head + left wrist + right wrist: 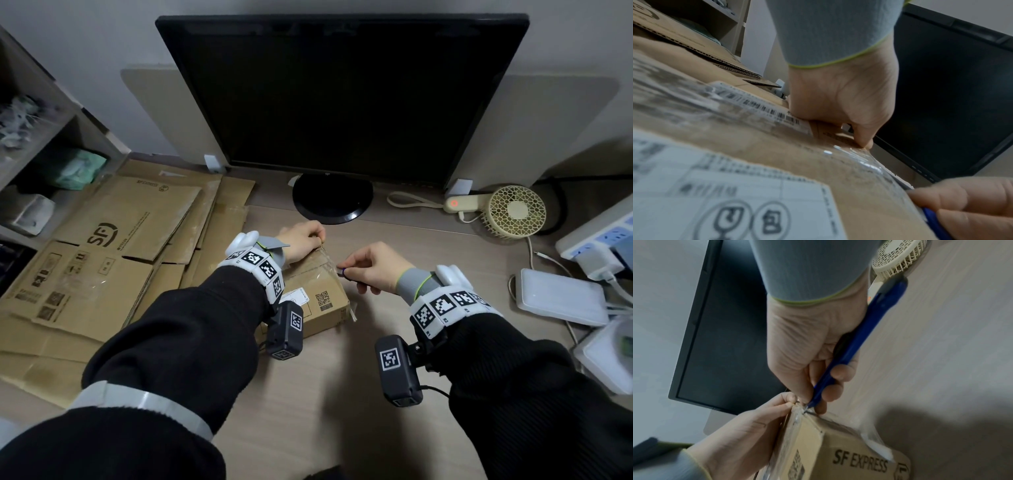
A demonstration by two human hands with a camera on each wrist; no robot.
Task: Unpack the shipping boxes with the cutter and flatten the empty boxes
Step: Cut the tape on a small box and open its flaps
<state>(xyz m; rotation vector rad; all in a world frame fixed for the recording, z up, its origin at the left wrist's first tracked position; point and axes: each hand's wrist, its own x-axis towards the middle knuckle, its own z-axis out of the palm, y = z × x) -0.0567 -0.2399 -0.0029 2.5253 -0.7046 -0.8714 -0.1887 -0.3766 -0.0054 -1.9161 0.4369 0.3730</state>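
Observation:
A small taped cardboard shipping box [322,298] with a white label lies on the desk in front of me. My left hand [317,238] pinches its far top edge near the corner, and the left wrist view shows the thumb [863,138] pressed on the box [756,146]. My right hand [346,269] grips a blue cutter [343,273]. In the right wrist view the cutter [859,337] points down, its tip at the taped corner of the box [838,451], right beside the left hand's fingertips [789,402]. Clear tape wrinkles along that edge.
Several flattened cardboard boxes [113,240] are stacked at the left, beside a shelf unit [41,137]. A black monitor [342,96] stands just behind the box. A small cream fan [513,210], a power strip [599,240] and white devices [561,296] crowd the right side.

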